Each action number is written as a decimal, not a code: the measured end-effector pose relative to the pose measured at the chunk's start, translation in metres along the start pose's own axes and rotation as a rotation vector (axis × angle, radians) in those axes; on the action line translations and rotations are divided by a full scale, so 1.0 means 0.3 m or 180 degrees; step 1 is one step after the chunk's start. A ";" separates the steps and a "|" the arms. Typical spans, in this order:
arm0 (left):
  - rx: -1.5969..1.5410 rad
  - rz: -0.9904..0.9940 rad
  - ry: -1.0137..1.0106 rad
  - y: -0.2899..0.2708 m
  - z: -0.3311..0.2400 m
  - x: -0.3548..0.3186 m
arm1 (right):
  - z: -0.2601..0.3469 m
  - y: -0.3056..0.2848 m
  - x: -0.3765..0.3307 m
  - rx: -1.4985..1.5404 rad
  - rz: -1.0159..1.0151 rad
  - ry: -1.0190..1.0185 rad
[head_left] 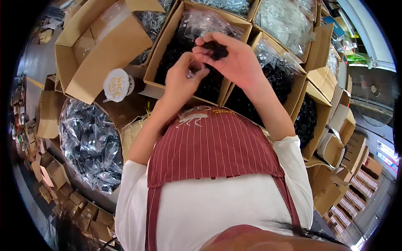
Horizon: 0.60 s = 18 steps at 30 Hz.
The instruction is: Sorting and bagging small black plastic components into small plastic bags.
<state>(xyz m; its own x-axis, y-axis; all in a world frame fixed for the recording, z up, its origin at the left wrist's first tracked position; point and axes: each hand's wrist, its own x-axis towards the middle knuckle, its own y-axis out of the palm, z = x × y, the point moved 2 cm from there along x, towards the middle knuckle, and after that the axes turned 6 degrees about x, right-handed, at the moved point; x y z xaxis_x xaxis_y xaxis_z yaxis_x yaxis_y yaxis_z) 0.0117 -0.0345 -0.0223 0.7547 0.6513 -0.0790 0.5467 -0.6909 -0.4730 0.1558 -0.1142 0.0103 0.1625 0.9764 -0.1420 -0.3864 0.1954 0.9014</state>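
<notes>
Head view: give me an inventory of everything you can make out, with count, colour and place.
black pieces: uncounted, black, in the right hand and several boxes
clear plastic: one, translucent, at the left hand; possibly a bag
boxes: many, brown, ahead and both sides
filled bags: many, clear with dark contents, heaped at left
clear bags: many, colourless, box upper right
cup: one, white lid, left of the hands
fan: one, grey, far right
apron: one, striped maroon, on the person
shirt: one, white, under the apron
left hand: one, bare, over a box
right hand: one, bare, beside it
</notes>
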 end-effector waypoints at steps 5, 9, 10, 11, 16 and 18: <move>-0.0419 -0.0157 0.0506 0.094 -0.010 0.058 | -0.008 0.037 0.022 -0.1273 -0.0345 -0.0894; -0.0467 -0.0169 0.0686 0.132 -0.021 0.082 | -0.016 0.058 0.001 -0.1643 -0.0491 -0.1252; -0.0471 -0.0159 0.0686 0.135 -0.027 0.082 | -0.016 0.057 -0.004 -0.1781 -0.0483 -0.1372; -0.0552 -0.0250 0.0773 0.133 -0.040 0.082 | -0.015 0.058 -0.009 -0.1782 -0.0492 -0.1373; -0.0475 -0.0503 0.1081 0.133 -0.038 0.090 | -0.011 0.058 -0.009 -0.1834 -0.0104 -0.1843; -0.0436 -0.0373 0.1171 0.134 -0.025 0.090 | -0.014 0.066 -0.016 -0.1723 -0.0137 -0.1773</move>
<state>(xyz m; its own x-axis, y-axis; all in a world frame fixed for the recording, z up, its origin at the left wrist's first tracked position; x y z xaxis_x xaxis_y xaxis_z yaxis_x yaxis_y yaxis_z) 0.0568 -0.0470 -0.0368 0.7503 0.5894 0.2995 0.6611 -0.6703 -0.3370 0.1435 -0.1146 0.0272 0.5643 0.8050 0.1832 -0.7357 0.3896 0.5541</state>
